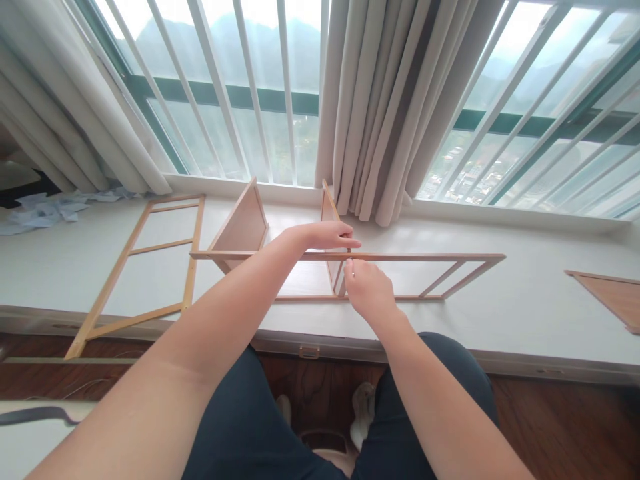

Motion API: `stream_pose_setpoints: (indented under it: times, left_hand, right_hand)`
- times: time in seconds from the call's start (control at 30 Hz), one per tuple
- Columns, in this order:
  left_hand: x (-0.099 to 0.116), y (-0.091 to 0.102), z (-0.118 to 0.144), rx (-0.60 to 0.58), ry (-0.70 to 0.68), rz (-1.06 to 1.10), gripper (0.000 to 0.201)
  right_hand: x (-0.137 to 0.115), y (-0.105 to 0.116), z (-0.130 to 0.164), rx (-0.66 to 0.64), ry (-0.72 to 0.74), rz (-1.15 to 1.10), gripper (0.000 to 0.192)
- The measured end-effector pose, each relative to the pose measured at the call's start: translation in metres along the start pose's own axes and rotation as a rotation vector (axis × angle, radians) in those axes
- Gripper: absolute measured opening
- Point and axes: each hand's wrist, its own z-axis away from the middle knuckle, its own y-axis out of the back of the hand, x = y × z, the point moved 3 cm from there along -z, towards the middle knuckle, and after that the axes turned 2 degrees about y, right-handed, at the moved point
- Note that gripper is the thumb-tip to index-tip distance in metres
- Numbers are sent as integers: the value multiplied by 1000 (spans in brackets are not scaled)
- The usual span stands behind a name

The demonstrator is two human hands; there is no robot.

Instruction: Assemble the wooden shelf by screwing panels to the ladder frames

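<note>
A long light-wood frame [425, 256] stands on edge on the white window ledge [525, 313]. Two wooden panels stand upright behind it, one on the left [243, 227] and one in the middle [328, 212]. My left hand [327, 235] rests on the frame's top rail where the middle panel meets it. My right hand [367, 290] is just below the rail at the same joint, fingertips pinched together on something too small to make out.
A second wooden frame [145, 267] lies flat on the ledge at the left, overhanging its front edge. A brown board [613, 297] lies at the far right. Crumpled paper [50, 208] sits at the far left. Curtains [385, 100] hang behind.
</note>
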Motion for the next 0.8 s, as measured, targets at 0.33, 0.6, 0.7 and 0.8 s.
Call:
stream_pose_setpoints:
  times: [0.33, 0.6, 0.7, 0.8]
  left_hand:
    - [4, 1, 3, 15, 7, 27, 59]
    - [4, 1, 2, 27, -16, 18, 59]
    - [4, 1, 2, 26, -20, 23, 57]
    - [5, 2, 3, 27, -26, 32, 56]
  right_hand:
    - [-9, -46, -8, 43, -144, -1469, 37]
    - [-36, -38, 3, -55, -184, -2132, 38]
    - [-40, -34, 4, -91, -136, -2225, 36]
    - [-40, -31, 6, -62, -109, -2161, 35]
